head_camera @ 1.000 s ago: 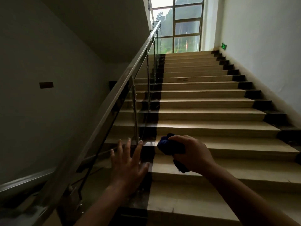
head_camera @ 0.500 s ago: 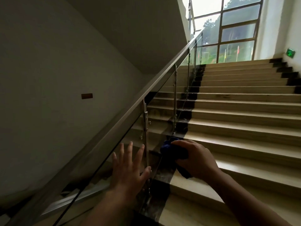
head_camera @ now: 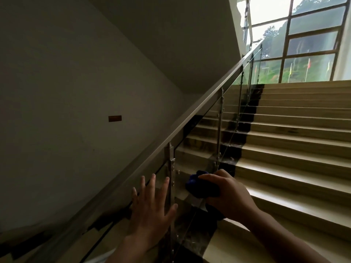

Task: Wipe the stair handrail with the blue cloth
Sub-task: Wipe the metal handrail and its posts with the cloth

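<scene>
View swings left versus a second ago; long sloping metal stair handrail (head_camera: 205, 103) now runs centre, near left to far right. Right hand (head_camera: 228, 194) fingers wrap the bunched soft blue cloth (head_camera: 199, 188), below the rail, apart. Left hand (head_camera: 150, 207) fingers spread wide, empty. Cloth looks light and floppy: keep it balled in the palm.

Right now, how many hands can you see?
2. The left hand spreads open before the glass panel under the handrail; the right hand, beside it, grips the blue cloth. None hidden.

Left hand (head_camera: 150, 211) and right hand (head_camera: 229, 194): bare. Left forearm (head_camera: 125, 249) and right forearm (head_camera: 281, 236): bare to the near edge. Pale fabric edge (head_camera: 100, 260) beside the left forearm; garment type indeterminate.
</scene>
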